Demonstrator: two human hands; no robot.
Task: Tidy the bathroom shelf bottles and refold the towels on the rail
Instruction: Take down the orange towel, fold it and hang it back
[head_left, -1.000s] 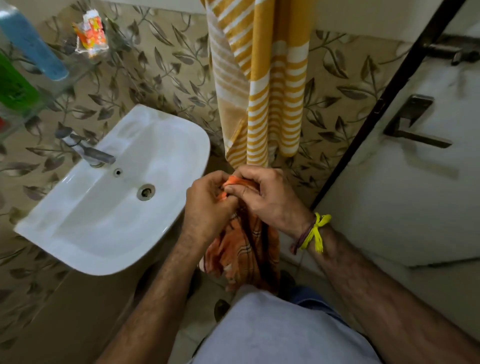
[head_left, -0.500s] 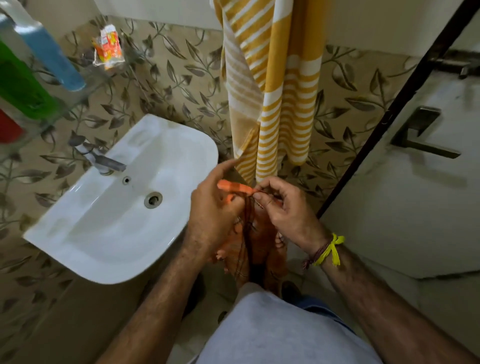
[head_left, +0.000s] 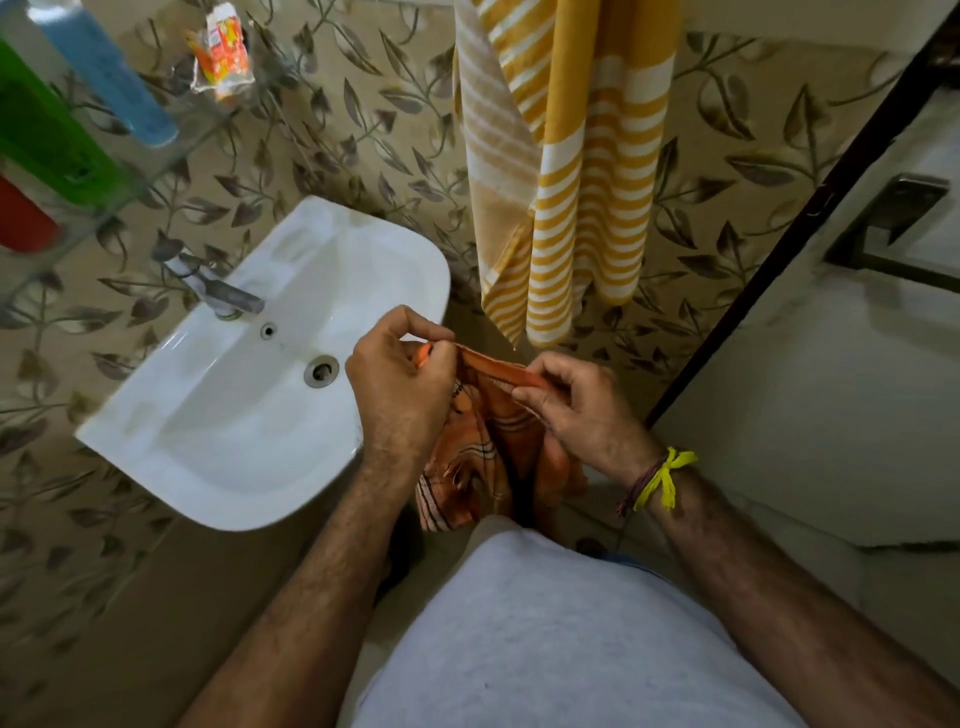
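Observation:
An orange checked towel hangs in front of my body, held by its top edge. My left hand pinches one corner and my right hand pinches the edge a short way to the right, so a strip of hem stretches between them. A yellow and white striped towel hangs on the wall above; its rail is out of view. On the glass shelf at upper left stand a blue bottle, a green bottle, a red item and a small orange packet.
A white washbasin with a metal tap sits just left of my hands. A white door with a dark frame and metal handle is on the right. Leaf-patterned tiles cover the wall.
My hands have moved apart along the orange towel's top edge, drawing the hem out between them. The camera has tilted down a little.

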